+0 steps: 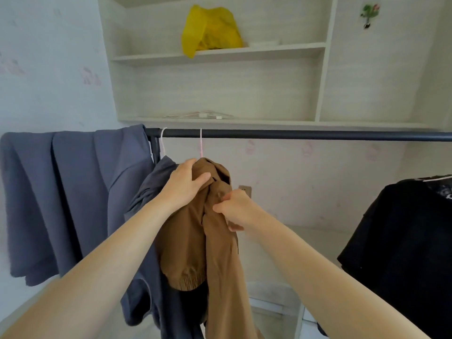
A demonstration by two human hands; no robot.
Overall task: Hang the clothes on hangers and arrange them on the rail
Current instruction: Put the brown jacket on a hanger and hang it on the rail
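Below the dark rail (293, 135), one brown garment (195, 241) hangs from a pink hanger (201, 145) whose hook sits over the bar. Both hands are on it. The left hand (182, 185) grips the bunched top of the garment just under the hook, fingers curled over the cloth and thumb laid across its front. The right hand (236, 209) pinches a fold a little lower, on the garment's right side, its fingers curled tight around the fabric. From the two hands the garment drops straight down, with a gathered elastic cuff low on its left part.

Two hangers show on the rail: the pink one and a white hanger (162, 143) just left of it, near the rail's left end. A grey garment (146, 189) hangs from the white hanger, touching the brown garment's left side and partly behind the left forearm. A second, larger grey garment (61, 192) is draped over the rail's left end. Well to the right and lower than the rail, one black garment (403, 241) hangs.

Above the rail, white shelves (220, 55) hold one yellow plastic bag (210, 28); on the lowest shelf, just above the rail, lie some pale spare hangers (198, 115), their number unclear.
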